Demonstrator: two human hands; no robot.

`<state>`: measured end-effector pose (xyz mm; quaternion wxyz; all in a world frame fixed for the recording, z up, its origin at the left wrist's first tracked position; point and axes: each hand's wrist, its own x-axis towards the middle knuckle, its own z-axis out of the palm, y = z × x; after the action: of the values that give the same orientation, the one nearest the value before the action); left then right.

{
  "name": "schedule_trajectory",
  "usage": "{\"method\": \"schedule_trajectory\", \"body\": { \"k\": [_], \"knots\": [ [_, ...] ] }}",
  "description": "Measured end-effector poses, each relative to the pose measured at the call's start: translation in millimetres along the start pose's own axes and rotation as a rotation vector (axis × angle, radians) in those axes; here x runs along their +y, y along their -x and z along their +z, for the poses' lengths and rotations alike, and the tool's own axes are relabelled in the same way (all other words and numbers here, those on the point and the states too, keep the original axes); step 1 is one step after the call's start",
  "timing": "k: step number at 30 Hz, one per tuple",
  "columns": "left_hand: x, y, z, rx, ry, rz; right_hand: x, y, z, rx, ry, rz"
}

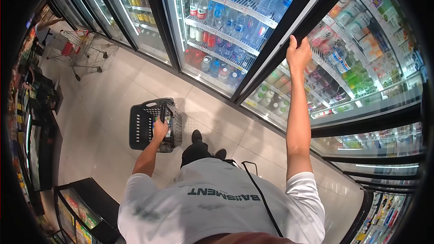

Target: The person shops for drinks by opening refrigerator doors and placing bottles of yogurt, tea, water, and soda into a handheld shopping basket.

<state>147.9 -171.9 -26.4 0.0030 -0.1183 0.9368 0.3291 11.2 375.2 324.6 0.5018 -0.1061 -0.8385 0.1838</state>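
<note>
My left hand [160,130] is closed on the handle of a dark shopping basket [147,126], which hangs at my left side with some packaged items partly visible inside. My right arm stretches up and forward, and my right hand [298,54] is at the dark frame edge of a glass cooler door [312,31], fingers curled round it. Behind the glass near that hand are rows of packaged drinks [339,58]. Left of the door frame, shelves hold water bottles [230,20].
More glass-door coolers [135,13] line the wall to the left. A shopping cart [74,47] stands at the far left, with a person's arm [49,23] beside it. A low display case [86,208] is at the lower left. Tiled floor [217,117] lies between my feet and the coolers.
</note>
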Motion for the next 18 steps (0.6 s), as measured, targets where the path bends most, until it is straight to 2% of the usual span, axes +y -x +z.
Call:
{"method": "schedule_trajectory", "body": {
  "k": [3,4,7,9,10,11,13,14,15,16,17,18],
  "knots": [
    [-23,-13,9,-0.027,0.066,-0.023,-5,0,-4,-0.014,-0.002,0.017],
    [-27,-14,16,0.033,0.007,0.012,-7,0,-4,-0.015,-0.010,0.021],
    [-36,-34,27,-0.021,-0.065,-0.074,-5,0,0,-0.013,0.010,0.038],
    [-59,-59,16,0.097,-0.013,-0.050,-6,3,0,-0.018,0.046,0.047],
    [-40,-63,-12,0.094,0.068,-0.081,-7,4,1,-0.017,0.064,0.053],
    [-53,-81,-14,0.093,0.045,-0.113,-7,2,4,-0.007,0.078,0.060],
    [-83,-111,-8,0.272,0.017,0.008,-8,2,6,-0.024,0.011,0.125],
    [-127,-142,9,0.282,0.039,-0.004,-10,3,9,-0.022,0.042,0.137],
    [-162,-168,21,0.293,0.065,-0.019,-11,2,9,-0.020,0.072,0.145],
    [-113,-165,-24,0.129,0.217,-0.302,-13,1,8,-0.042,0.071,0.150],
    [-140,-189,-16,0.197,0.202,-0.285,-16,2,8,-0.065,0.041,0.225],
    [-141,-202,-22,0.251,0.142,-0.244,-10,1,12,-0.073,0.044,0.279]
  ]
}}
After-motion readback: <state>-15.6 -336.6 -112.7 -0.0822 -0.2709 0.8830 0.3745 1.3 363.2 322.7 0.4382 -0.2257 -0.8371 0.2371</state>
